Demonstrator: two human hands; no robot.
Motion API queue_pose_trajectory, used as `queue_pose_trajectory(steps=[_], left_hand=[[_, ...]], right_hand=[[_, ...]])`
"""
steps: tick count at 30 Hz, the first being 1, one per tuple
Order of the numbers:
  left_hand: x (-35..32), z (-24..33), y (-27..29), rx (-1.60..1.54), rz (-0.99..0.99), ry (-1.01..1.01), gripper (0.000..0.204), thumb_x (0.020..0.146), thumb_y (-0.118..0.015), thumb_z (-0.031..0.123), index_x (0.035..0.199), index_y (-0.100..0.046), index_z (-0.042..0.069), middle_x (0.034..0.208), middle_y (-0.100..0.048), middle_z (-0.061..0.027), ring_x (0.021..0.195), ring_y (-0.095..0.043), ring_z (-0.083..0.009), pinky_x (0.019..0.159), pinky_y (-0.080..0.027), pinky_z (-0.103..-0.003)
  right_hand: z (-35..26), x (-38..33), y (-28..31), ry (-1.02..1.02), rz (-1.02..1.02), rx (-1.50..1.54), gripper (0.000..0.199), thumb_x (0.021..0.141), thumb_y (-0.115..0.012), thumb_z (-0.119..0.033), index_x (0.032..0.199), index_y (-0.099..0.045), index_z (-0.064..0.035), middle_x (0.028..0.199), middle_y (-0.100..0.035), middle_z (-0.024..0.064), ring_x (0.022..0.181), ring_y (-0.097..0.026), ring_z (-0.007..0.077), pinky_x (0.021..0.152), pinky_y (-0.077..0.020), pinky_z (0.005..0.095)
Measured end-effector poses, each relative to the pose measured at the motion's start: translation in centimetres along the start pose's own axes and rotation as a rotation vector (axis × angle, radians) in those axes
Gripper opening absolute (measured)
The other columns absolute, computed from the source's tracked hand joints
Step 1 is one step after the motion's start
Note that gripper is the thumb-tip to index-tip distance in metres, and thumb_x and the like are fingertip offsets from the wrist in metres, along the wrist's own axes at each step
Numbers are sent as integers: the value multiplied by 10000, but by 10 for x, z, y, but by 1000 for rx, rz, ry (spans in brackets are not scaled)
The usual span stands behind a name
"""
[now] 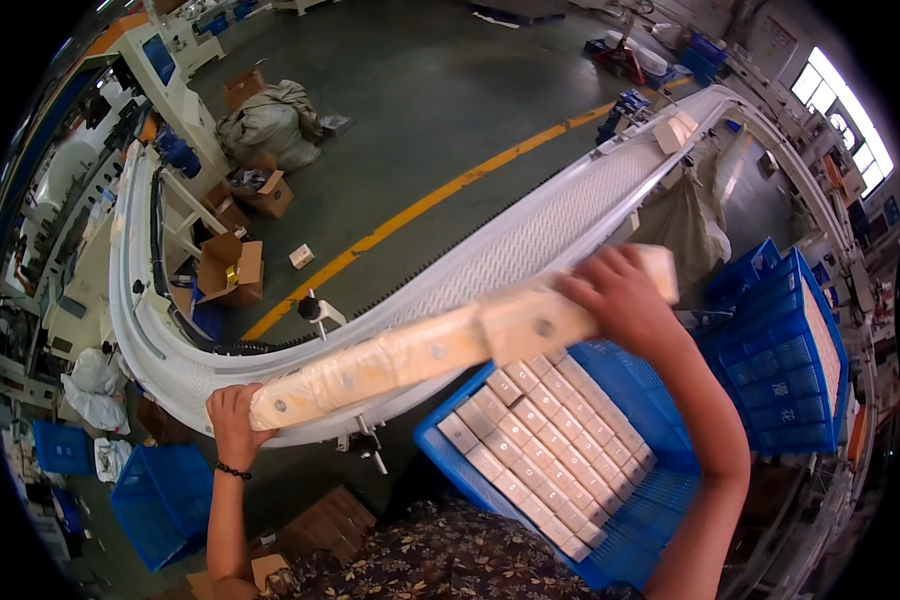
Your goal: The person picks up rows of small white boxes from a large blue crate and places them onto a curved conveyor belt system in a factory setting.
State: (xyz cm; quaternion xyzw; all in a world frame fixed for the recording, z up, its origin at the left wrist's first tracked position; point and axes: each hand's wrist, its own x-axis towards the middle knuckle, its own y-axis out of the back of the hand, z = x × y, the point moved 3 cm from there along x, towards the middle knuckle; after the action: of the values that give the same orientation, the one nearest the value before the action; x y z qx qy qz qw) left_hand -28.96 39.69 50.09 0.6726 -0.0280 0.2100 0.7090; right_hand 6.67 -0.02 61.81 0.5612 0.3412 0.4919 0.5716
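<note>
1 long white curved conveyor with a textured belt (530,235) shows. Over the conveyor are 2 bare hands, 1 left hand (234,420) and 1 right hand (620,295), and 1 row of cream wrapped blocks (390,360), its blocks too blurred to count. 1 cream boxy pack (676,132) sits on the conveyor's far stretch. On its near side: 1 open blue plastic crate of small cream boxes (630,375) and at least 2 further blue mesh crates (785,390). Beyond it: 1 yellow painted floor line (450,187) and 1 grey-green fabric sack (270,125).

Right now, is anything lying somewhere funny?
Yes: a small pale box sits alone on the floor beside the yellow line. That looks odd because other pale packs are lined up inside the blue crate.
</note>
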Motion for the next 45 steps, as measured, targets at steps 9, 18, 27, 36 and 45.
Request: queue_pose_trajectory(steps=[9, 18, 27, 36, 45], left_hand=[[15, -89, 9, 52, -608, 11, 827, 552, -898, 307, 1266, -567, 55, 1234, -581, -191, 1199, -489, -395, 1046, -374, -480], [43, 262, -36, -1354, -62, 96, 311, 863, -627, 55, 1164, -605, -19, 1141, -648, -145, 1101, -616, -273, 1026, -435, -391], [-36, 367, -408, 123, -1163, -880, 703, 815, -657, 46, 1475, -415, 71, 1469, -438, -236, 1370, -411, -388, 1158, -307, -508], [-66, 334, -536, 175, -1200, -1028, 879, 769, -778, 221, 1533, -346, 178, 1475, -433, -186, 1383, -390, -366, 1167, -269, -542], [-78, 331, -550, -66, -889, -1040, 936, 472, -926, 331, 1336, -597, 185, 1107, -542, -63, 1090, -507, -273, 976, -339, -484]], right_hand=[[-7, 100, -111, 148, -216, 206, 911, 635, -876, -328, 1437, -461, -207, 1280, -567, 94, 1238, -500, 305, 1062, -384, 467], [-13, -162, -138, -575, 273, 645, 521, 879, -714, -234, 1356, -541, -115, 1265, -577, 158, 1174, -538, 352, 1009, -443, 471], [-252, -613, -368, -1570, -801, 694, 692, 777, -759, -244, 1408, -490, -148, 1374, -507, 170, 1270, -476, 364, 1030, -439, 525], [-302, -649, -457, -1241, -696, 715, 914, 800, -769, -264, 1564, -269, -243, 1460, -434, 116, 1336, -405, 337, 1121, -298, 541], [-289, -636, -485, -1227, -525, 612, 779, 642, -867, -330, 1346, -553, -213, 1237, -576, 45, 1176, -499, 262, 989, -355, 475]])
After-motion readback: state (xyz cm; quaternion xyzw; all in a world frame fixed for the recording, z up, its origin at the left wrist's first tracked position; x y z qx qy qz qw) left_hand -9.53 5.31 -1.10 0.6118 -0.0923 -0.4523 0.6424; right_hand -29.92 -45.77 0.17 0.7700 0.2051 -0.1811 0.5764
